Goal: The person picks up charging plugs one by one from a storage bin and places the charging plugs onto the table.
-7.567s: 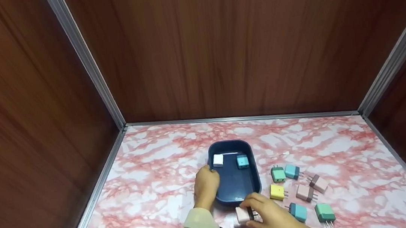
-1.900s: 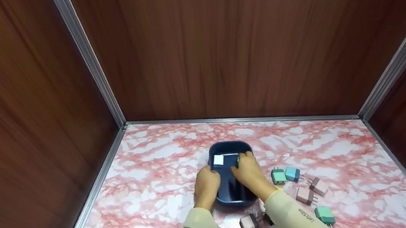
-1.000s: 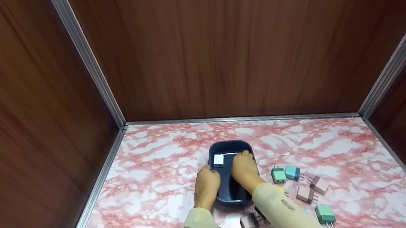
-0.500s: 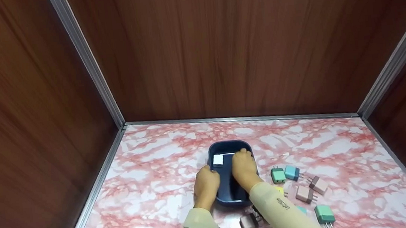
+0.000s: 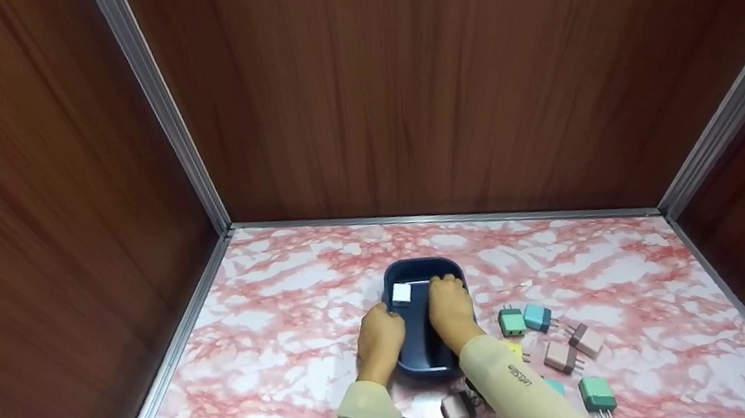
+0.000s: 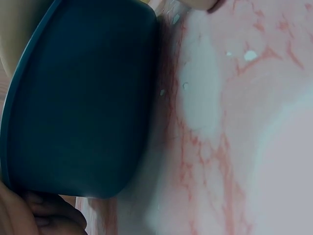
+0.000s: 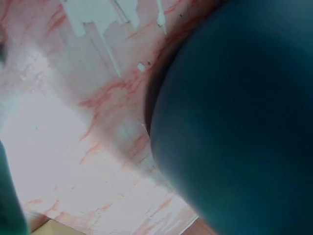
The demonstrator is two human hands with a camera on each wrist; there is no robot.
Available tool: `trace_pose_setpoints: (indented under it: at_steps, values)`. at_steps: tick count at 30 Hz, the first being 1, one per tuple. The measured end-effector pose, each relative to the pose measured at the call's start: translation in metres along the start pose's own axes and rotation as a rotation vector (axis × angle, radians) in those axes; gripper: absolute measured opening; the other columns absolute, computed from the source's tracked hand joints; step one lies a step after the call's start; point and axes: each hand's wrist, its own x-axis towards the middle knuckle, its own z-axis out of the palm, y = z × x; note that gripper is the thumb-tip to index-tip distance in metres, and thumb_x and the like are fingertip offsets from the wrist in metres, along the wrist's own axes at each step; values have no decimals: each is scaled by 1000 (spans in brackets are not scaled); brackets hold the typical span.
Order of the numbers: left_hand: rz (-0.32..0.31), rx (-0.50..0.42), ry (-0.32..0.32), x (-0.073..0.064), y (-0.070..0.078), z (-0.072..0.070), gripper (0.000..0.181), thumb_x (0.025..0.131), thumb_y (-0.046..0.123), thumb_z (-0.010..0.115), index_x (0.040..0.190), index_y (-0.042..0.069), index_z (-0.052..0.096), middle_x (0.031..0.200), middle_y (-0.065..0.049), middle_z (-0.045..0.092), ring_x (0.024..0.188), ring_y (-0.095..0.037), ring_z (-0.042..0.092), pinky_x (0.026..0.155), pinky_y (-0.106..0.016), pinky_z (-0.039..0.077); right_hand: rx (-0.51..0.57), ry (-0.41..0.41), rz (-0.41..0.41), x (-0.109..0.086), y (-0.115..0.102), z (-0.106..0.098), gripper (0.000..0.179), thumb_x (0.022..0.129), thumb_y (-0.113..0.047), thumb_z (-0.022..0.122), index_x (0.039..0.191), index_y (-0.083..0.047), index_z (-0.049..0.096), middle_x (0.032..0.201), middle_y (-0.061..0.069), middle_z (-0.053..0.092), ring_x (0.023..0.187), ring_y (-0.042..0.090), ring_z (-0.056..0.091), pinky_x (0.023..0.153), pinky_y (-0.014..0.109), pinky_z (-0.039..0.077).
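A dark blue rectangular bin (image 5: 423,363) stands on the table. At its left rim my left hand (image 5: 381,340) grips it, with fingers (image 6: 56,215) curled beside the bin's outer wall in the left wrist view. My right hand (image 5: 451,308) reaches into the bin along the right side, knuckles up and fingertips hidden. It covers the spot where a turquoise plug charger lay earlier; whether it holds that charger cannot be seen. A white charger (image 5: 401,293) lies in the bin's far left corner. Below the bin lies a pink charger (image 5: 457,410).
Right of the bin lie a green charger (image 5: 512,322), a blue charger (image 5: 537,316), a yellow charger (image 5: 514,350), several other chargers and a green charger (image 5: 597,394) farther down. Brown wood-grain panels (image 5: 436,91) surround the pink marbled table (image 5: 274,330).
From touching the pink charger below the bin, my right hand moved into the bin over the turquoise charger, then settled lower there. My left hand stays at the rim.
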Motion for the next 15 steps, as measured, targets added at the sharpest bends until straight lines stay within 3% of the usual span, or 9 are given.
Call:
trace_pose_setpoints:
  at_steps: [15]
  values:
    - [-1,-7,-18,0,0,0,18,93,16,54,79,13,65,84,-5,71,73,-23,64,66,-45,48,48,-91,-24,4,8,-2,16,91,4,60,105,5,65,105,24,64,99,44,66,85,54,56]
